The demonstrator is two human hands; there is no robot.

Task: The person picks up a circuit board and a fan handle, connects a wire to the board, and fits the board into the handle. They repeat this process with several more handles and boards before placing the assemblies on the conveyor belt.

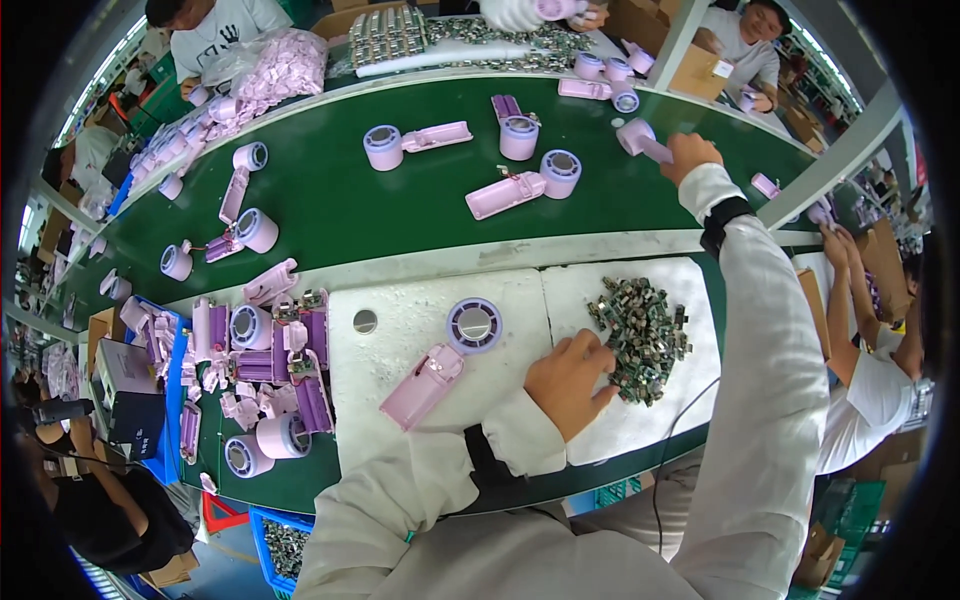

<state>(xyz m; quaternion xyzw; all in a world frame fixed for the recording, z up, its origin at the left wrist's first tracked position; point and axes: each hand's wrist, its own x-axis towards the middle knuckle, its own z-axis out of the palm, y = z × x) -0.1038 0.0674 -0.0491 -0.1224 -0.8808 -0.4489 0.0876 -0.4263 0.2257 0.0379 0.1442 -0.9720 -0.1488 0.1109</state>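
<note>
My right hand (692,155) reaches far across the green belt and is closed on the handle end of a lilac handheld fan (634,137), whose round head points away to the left. My left hand (572,385) rests on the white foam board (640,440), palm down. Its thumb and forefinger are apart at the left edge of a heap of small circuit boards (640,340), and I see nothing held in it. Left of this hand lies another lilac fan with an open handle shell (423,385) and a round head (474,325). A loose silver disc (365,321) sits nearby.
Several part-built fans (518,187) lie along the green belt (330,210). Fan parts are piled at the left (270,360) beside a blue bin (172,420). A white post (840,155) stands right of my right arm. Co-workers (225,35) sit across the belt.
</note>
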